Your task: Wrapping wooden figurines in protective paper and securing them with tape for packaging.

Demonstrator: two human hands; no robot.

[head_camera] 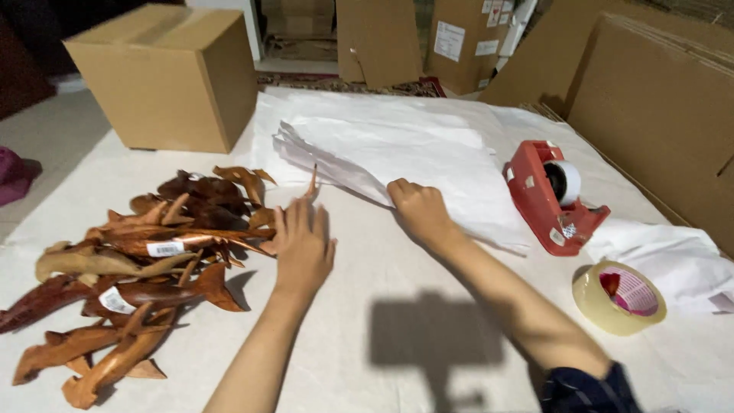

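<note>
Bare cloth between arms open – carved wooden fish pile (pixel 130 268) blocks left, tape dispenser (pixel 552 195) right.

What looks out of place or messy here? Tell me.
Nothing looks damaged or spilled. The wooden carvings lie in a loose, tangled heap rather than in rows, and the stack of white paper is fanned unevenly where the right hand grips its edge. The left hand rests beside the heap.

white paper stack (pixel 397 149) – flat, fanned edges | brown wood carvings (pixel 145 260) – heaped, left
</note>
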